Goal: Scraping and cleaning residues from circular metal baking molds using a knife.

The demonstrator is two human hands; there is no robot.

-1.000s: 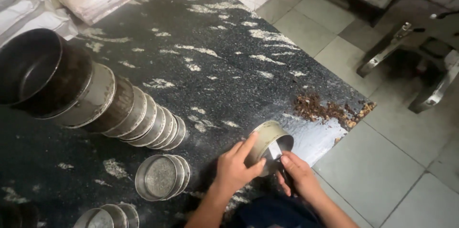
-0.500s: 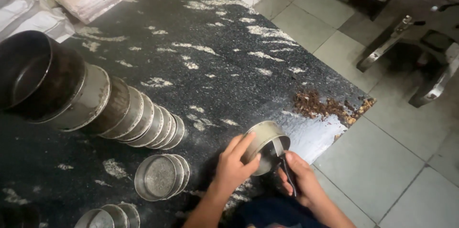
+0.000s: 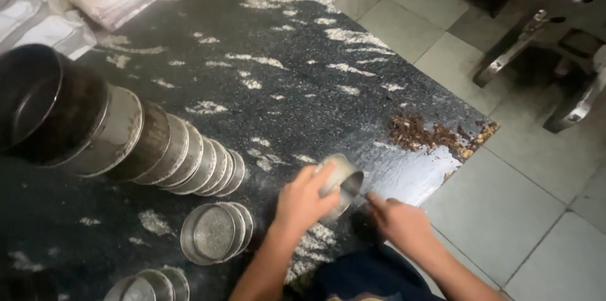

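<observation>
While gripping: the left hand [image 3: 306, 203] is wrapping its fingers around a small round metal tin [image 3: 341, 182], tilted on its side.
Right hand [image 3: 399, 222]: is reaching its curled fingers to the tin's open mouth; whether they are pinching anything is unclear.
Tin's place: is lying on the dark speckled slab [image 3: 265, 86], near its front edge.
Nearby: a row of nested metal rings [image 3: 158, 149] is sitting to the left; brown crumbs [image 3: 423, 133] are lying at the slab's corner.

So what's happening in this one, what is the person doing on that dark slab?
A person crouches at a black speckled slab. Their left hand grips a small round metal tin tilted on its side, while the right hand works at its open mouth; any tool it holds is too blurred to identify. A long row of nested metal tins lies to the left, more tins sit nearer, and brown scrapings are heaped at the slab's edge.
</observation>
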